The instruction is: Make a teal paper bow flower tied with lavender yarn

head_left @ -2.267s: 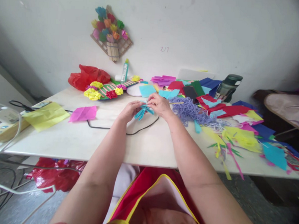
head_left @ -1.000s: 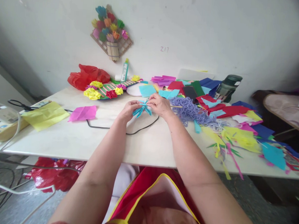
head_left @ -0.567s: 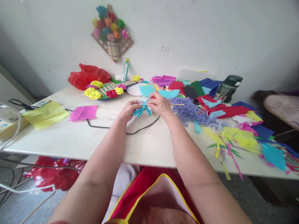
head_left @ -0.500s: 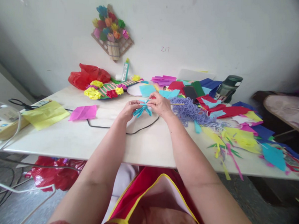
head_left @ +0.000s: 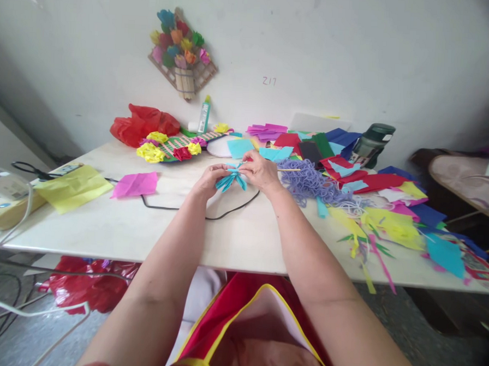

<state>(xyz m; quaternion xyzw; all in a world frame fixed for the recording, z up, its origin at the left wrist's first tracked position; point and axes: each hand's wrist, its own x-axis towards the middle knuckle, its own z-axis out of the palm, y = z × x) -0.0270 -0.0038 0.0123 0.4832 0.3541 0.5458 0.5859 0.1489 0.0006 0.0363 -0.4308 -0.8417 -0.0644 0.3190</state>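
Between my hands, over the middle of the table, is a pleated piece of blue paper, its folds fanned out below the fingers. My left hand pinches its left side. My right hand is closed on the paper's right side, near its gathered middle. A thin wooden stick juts out to the right from my right hand; its other end is hidden by the fingers. Beyond my hands lie flat light blue paper sheets. Just right of my right hand is a tangle of purple yarn.
A black cord curves over the table below my hands. Pink paper, yellow paper and scissors lie left. Behind stand a glue tube and a flower-trimmed craft piece. A dark bottle stands right, among coloured paper.
The blue paper's folds have spread slightly wider between my fingers. Both hands keep nearly the same place and grip, and the view has shifted very slightly.
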